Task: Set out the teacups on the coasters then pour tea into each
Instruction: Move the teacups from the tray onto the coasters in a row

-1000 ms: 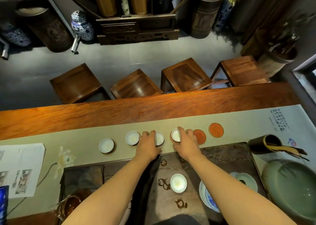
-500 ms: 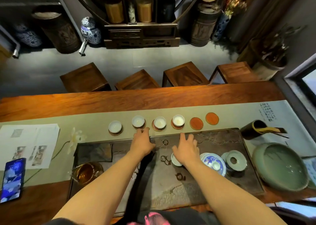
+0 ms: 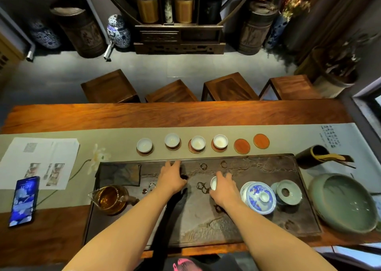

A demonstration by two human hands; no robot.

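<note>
Four round white teacups (image 3: 198,143) on coasters; right hand (image 3: 223,190) fingers clasp a fifth, left hand (image 3: 172,179) spread.

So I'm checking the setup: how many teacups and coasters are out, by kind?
Teacups on coasters: 4
Teacup on tray, under right hand: 1
Bare coasters: 2
Coasters in all: 6
Total: 5 teacups, 6 coasters, 11 things.
</note>
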